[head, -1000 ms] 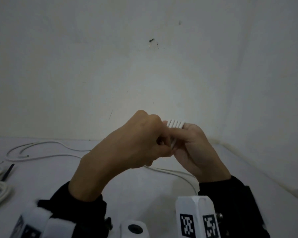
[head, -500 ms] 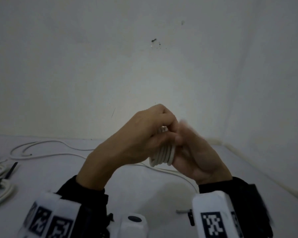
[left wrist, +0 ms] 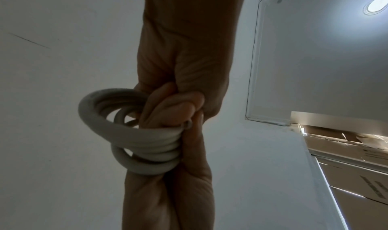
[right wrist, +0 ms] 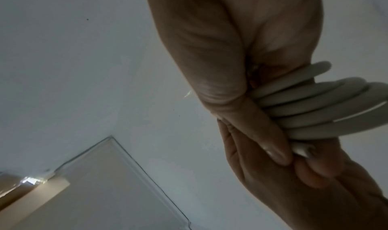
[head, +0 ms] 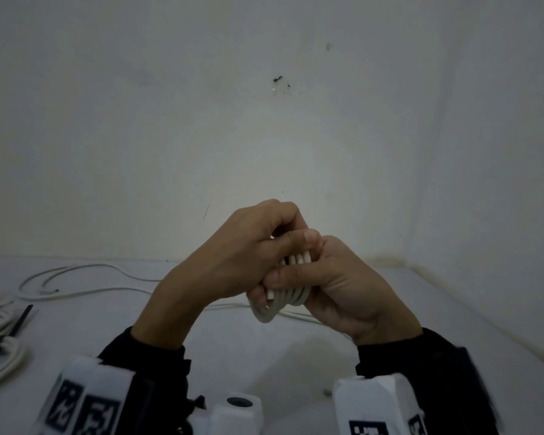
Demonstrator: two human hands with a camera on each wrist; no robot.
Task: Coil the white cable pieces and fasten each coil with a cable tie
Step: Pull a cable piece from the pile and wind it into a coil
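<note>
Head view: I've got both hands up mid-frame, left hand [head: 233, 262] & right hand [head: 343, 287] each clenched round the white coil [head: 283, 298], loops bunched btwn them, held above the table [head: 264, 356]. Coiling looks abt done; no tie on it yet. Next I'd need one hand pinning the loops, the other fetching a tie, maybe the black one [head: 21, 320] at 9 o'clock.
</note>
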